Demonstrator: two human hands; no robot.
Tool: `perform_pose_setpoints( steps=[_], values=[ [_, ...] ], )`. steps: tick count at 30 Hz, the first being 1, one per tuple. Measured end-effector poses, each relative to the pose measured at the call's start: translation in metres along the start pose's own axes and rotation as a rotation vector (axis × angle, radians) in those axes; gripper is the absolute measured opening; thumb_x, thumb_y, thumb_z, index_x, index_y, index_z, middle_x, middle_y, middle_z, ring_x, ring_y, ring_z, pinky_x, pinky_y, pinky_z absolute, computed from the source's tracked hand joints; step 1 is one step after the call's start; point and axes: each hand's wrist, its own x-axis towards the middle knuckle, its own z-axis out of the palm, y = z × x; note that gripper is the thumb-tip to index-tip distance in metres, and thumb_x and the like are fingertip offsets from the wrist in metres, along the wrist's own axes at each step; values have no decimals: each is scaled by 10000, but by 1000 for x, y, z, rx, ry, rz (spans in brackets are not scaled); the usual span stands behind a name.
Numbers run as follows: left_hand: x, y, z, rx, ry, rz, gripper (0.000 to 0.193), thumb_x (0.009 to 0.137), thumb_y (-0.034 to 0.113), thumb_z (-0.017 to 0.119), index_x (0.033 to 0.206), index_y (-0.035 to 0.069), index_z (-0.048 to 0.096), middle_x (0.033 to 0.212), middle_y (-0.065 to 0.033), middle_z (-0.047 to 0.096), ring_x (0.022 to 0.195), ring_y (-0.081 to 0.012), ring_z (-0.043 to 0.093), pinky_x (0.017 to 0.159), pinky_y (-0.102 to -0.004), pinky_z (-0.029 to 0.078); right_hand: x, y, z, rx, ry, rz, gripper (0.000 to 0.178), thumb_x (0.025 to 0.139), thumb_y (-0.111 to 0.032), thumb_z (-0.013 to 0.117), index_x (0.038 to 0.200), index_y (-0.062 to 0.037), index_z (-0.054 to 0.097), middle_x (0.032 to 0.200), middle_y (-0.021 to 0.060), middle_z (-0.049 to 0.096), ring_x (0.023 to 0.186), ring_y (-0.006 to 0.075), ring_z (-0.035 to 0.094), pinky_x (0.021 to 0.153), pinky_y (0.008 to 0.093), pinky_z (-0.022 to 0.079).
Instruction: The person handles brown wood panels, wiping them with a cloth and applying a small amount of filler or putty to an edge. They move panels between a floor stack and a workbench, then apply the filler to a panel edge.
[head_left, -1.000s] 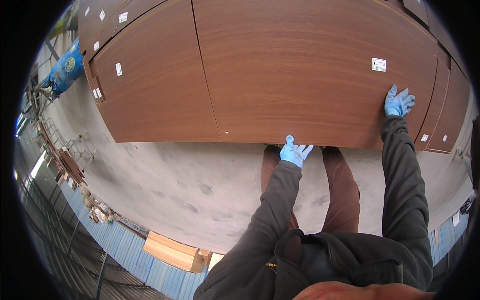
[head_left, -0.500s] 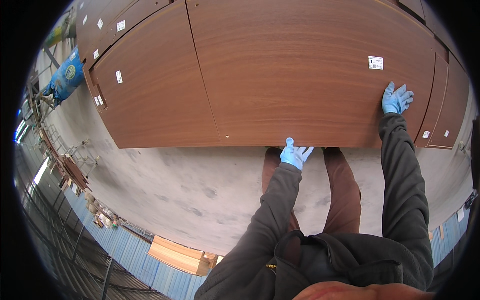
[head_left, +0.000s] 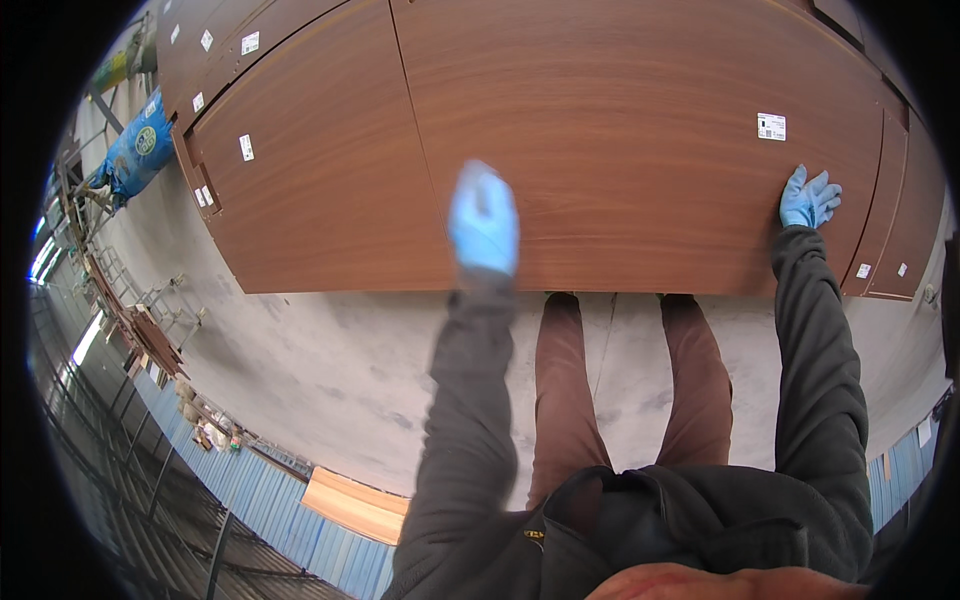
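Note:
Large reddish-brown wood-grain panels [head_left: 620, 130] lie side by side in front of me, their near edges above my shins. My right hand [head_left: 810, 200], in a light blue glove, rests on the wide middle panel near its right end. Its fingers are spread, with a white label [head_left: 771, 127] just beyond them. My left hand [head_left: 483, 222], gloved the same way, is over the panel's near left part, close to the seam with the left panel [head_left: 310, 190]. Motion smears its fingers, and I cannot tell whether it touches the surface.
Narrow panel strips [head_left: 880, 215] lie at the right end. More labelled panels are at the far left. A blue printed sack [head_left: 135, 150] leans beyond the left end. Grey concrete floor [head_left: 330, 350] lies on my side. Pale boards [head_left: 355, 503] and blue wall sheeting [head_left: 255, 475] stand lower left.
My left hand has left the near edge and moved left and farther over the panel, its fingers now blurred. My right hand stays flat at about the same spot on the panel.

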Motion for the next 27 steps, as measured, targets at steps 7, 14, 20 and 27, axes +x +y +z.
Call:
perform_pose_setpoints(
  steps=[7,14,20,27],
  values=[
    [146,-59,-65,918,110,367,985,954,599,613,1624,-20,242,1691,-282,203,1582,-441,145,1276,-556,112,-1,1,2,13,24,24,863,1013,-703,358,1582,-55,358,1662,325,210,1517,540,206,1218,630,183],
    [-133,-74,-81,779,-1163,600,697,882,373,702,1467,29,544,1592,-208,437,1495,-420,379,1229,-582,277,-5,-7,-4,0,97,-8,839,1007,-684,400,1563,-56,387,1647,321,246,1511,537,222,1210,643,183],
    [-169,-64,-28,756,-725,677,707,896,311,700,1503,10,499,1604,-238,411,1489,-465,368,1210,-597,284,-7,-14,-16,-139,41,33,805,1010,-682,376,1542,-81,426,1639,297,282,1507,513,244,1189,647,219],
    [-153,-4,148,873,-736,759,1018,804,475,808,1596,34,346,1675,-261,242,1549,-502,180,1243,-609,184,-20,-10,-46,99,69,-14,891,958,-709,481,1562,-58,420,1666,308,248,1538,522,185,1230,643,144]
  ],
)
